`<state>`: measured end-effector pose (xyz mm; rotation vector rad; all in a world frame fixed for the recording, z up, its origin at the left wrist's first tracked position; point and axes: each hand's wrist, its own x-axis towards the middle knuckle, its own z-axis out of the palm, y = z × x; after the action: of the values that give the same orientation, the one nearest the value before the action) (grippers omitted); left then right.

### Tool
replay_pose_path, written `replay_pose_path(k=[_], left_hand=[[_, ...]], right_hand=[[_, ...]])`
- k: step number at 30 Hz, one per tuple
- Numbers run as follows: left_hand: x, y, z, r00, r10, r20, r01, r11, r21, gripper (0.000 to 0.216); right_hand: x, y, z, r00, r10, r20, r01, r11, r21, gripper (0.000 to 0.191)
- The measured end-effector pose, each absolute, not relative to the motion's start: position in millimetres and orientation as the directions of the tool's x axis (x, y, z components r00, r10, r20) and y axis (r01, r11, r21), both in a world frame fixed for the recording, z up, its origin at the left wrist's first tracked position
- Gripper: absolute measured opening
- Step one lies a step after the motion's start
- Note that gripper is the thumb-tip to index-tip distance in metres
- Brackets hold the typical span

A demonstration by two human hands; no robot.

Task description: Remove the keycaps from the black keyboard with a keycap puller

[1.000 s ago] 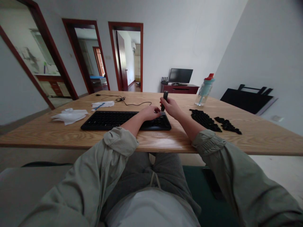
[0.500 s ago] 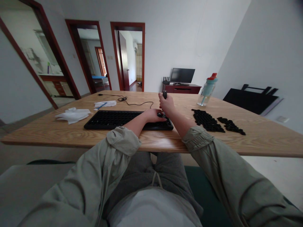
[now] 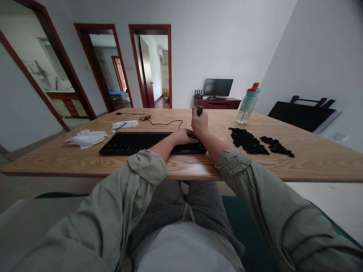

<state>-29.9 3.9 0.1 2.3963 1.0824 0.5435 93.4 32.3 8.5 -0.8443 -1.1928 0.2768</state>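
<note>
One dark handle [image 3: 200, 109] fills the right hand [image 3: 200, 122], while the left hand [image 3: 182, 136], its hold unclear, rests at the keyboard [image 3: 136, 143] (likely light, stiff plastic, best steadied by its rim [image 3: 119, 153]).

Hard to enter from above at the right end of the keyboard [image 3: 133, 143]: covered there by the left hand [image 3: 181, 136] and the right hand [image 3: 200, 124], with the black handle [image 3: 200, 110] gripped upright in the right one. Free to pass along the near edge of the table [image 3: 70, 162], left of the left forearm [image 3: 163, 147]. Narrow between the right forearm [image 3: 217, 145] and the larger patch of black pieces [image 3: 246, 141]; narrow also from there to the smaller patch [image 3: 278, 146]. Hindered behind the keyboard by the loose cable [image 3: 163, 124], and at left by the crumpled tissue [image 3: 86, 139]. Blocked just behind the larger patch by the tall bottle [image 3: 248, 104]. Wide and open beyond the smaller patch.
</note>
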Motion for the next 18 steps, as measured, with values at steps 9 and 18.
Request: replay_pose_path(k=[9, 18], left_hand=[[-24.8, 8.0, -2.2, 0.599, 0.774, 0.204, 0.627, -0.612, 0.482, 0.034], [-23.3, 10.3, -5.8, 0.596, 0.767, 0.238, 0.641, -0.633, 0.435, 0.035]], right_hand=[[92.5, 24.7, 10.3, 0.482, 0.495, 0.723, 0.278, 0.696, -0.662, 0.048], [87.6, 20.6, 6.8, 0.485, 0.449, 0.750, 0.335, 0.697, -0.634, 0.048]])
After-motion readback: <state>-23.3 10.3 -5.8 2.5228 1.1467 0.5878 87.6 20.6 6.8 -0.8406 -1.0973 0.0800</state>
